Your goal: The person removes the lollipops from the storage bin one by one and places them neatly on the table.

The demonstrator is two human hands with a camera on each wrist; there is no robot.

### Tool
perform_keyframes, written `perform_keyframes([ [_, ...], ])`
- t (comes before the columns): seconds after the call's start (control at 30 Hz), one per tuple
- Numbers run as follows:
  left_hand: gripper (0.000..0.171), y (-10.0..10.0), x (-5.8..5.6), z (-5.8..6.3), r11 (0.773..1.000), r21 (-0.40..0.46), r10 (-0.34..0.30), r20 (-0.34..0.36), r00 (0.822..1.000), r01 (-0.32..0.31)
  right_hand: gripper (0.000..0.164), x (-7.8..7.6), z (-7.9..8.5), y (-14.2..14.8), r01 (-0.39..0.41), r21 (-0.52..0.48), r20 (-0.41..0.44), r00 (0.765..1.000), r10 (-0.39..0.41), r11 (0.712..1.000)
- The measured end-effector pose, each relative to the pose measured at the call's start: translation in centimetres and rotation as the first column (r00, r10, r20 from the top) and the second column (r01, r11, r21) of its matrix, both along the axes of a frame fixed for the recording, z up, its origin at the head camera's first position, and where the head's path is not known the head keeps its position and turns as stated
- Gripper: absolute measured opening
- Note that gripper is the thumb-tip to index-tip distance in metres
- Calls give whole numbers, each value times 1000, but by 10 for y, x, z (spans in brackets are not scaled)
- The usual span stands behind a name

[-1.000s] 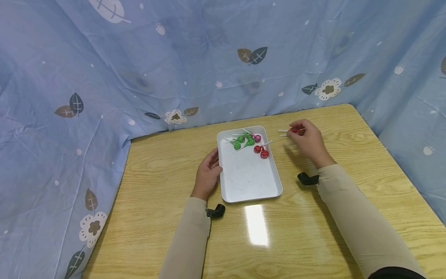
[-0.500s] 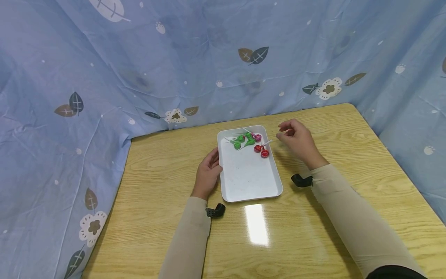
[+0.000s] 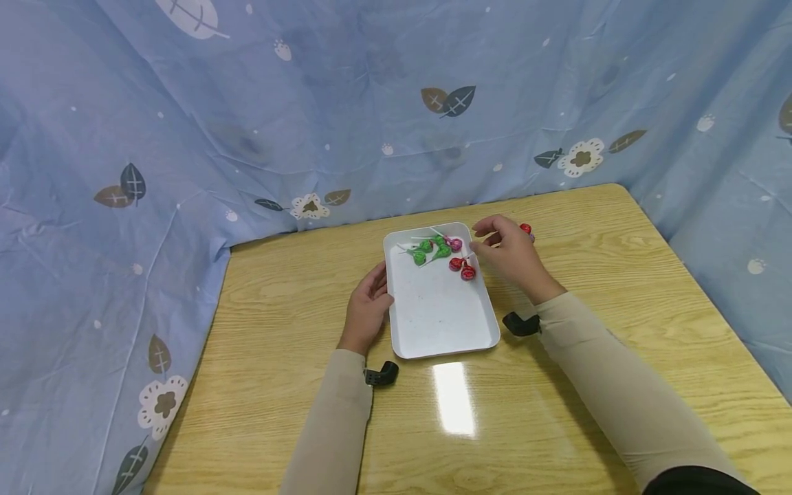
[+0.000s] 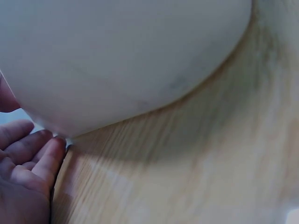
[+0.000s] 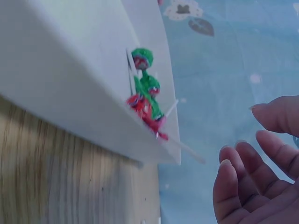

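Note:
A white rectangular tray (image 3: 443, 309) lies on the table; green, purple and red lollipops gather at its far end. My left hand (image 3: 365, 309) grips its left side, thumb at the rim and fingertips low against the outer wall. My right hand (image 3: 510, 258) is right at the far right rim, fingers loosely bent and parted. Nothing shows between those fingers in the right wrist view. Close to them, a stick from the red lollipops (image 3: 468, 272) juts over the rim. Behind my right hand, red lollipop heads (image 3: 526, 228) show on the table, their sticks hidden by it.
The wooden table (image 3: 284, 302) extends around the tray, with a light reflection in front of it. A blue patterned curtain (image 3: 371, 124) hangs along the back and sides. A black wrist camera (image 3: 521, 324) sticks out from the right sleeve.
My right hand has let go of the red lollipops on the table and moved left to the tray's rim, leaving them behind. My left hand and the tray have stayed put.

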State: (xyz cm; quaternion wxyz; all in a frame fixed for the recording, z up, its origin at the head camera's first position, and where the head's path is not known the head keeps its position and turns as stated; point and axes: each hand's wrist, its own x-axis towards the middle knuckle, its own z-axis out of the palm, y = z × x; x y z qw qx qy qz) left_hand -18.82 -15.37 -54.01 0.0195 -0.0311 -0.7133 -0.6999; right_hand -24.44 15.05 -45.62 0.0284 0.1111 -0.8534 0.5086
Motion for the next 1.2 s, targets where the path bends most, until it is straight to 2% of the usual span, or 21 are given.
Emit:
perform_keyframes([
  [0.67,70,0,0,1,1000,-2,14,23,1000,-14,29,6,9,-33,-76,-57,21,997,77,995],
  [1.0,70,-1,-1,0,1000,-9,14,28,1000,-14,29,2,5,-48,-101,-68,16,995,102,993],
  [1.2,70,0,0,1,1000,-15,16,26,1000,-16,32,0,-1,-57,-105,-38,11,994,106,994],
])
